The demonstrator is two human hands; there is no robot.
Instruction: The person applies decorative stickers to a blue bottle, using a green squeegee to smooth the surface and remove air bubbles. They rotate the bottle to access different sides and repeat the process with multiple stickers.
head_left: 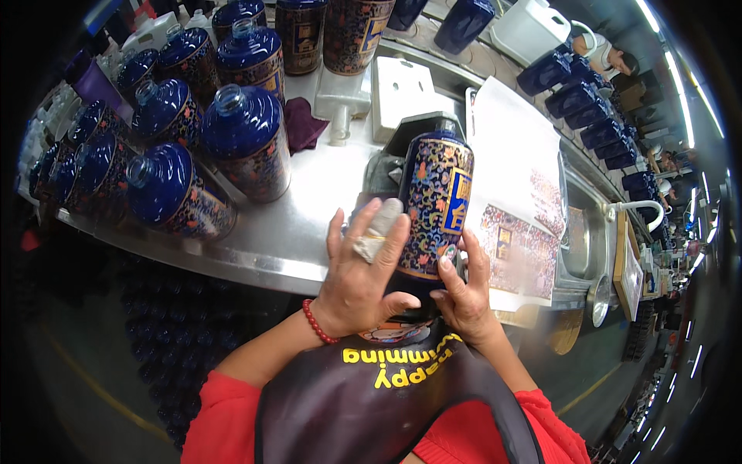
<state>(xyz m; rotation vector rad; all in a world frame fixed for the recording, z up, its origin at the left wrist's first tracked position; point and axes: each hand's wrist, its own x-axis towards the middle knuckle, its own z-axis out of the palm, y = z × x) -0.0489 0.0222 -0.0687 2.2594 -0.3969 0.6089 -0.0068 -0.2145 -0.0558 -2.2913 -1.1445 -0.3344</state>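
Observation:
A dark blue glass bottle (430, 197) with a colourful floral pattern and a blue and gold panel lies tilted before me, its neck pointing away. My right hand (469, 298) grips its lower end, thumb and fingers on the patterned side near the base. My left hand (359, 267) is along the bottle's left side, fingers stretched out and apart. A greyish wrap (379, 232) covers one of its fingers, and red beads (315, 323) circle the wrist. Behind the bottle, a dark support (382, 174) is partly hidden. Right of it lie printed floral sheets (510, 259) and white paper (506, 131).
Several patterned blue bottles (247, 143) crowd the metal table (317, 224) at the left. A purple cloth (304, 125), a clear bottle (342, 100) and a white block (402, 89) lie farther back. A sink (583, 232) is at right; another person (607, 58) sits beyond.

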